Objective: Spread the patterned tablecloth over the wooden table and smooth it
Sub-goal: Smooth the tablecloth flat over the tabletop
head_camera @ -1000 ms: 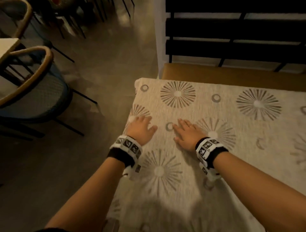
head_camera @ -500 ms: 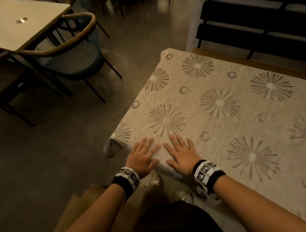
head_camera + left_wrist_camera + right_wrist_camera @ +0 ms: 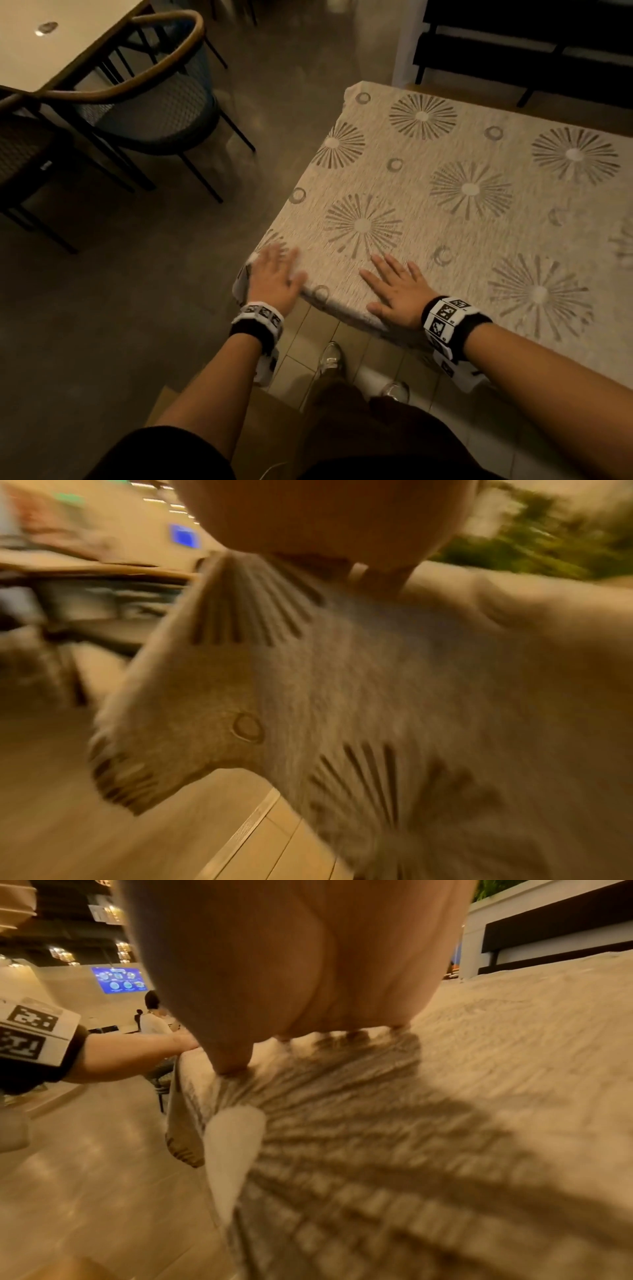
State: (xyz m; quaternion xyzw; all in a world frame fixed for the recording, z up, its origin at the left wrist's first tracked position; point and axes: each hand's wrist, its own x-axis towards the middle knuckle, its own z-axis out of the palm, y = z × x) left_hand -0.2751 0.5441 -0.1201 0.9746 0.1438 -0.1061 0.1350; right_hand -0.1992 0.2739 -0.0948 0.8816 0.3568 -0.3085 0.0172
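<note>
A beige tablecloth [image 3: 462, 219] with grey sunburst and ring prints lies spread over the table, which it hides apart from a thin wooden strip at the far edge. My left hand [image 3: 274, 277] lies flat, fingers straight, on the near left corner, where the cloth [image 3: 342, 696] droops over the edge. My right hand [image 3: 397, 294] presses flat with spread fingers on the near edge of the cloth [image 3: 445, 1096]. Both wrist views are blurred by motion.
A round-backed chair [image 3: 147, 102] and a pale table [image 3: 51, 44] stand to the left across open floor. A dark slatted bench [image 3: 527, 44] runs behind the covered table. My shoes [image 3: 330, 359] stand on tiles under the near edge.
Both hands slid back along the cloth from its middle to the near edge. Then the left hand swept out to the near left corner, apart from the right.
</note>
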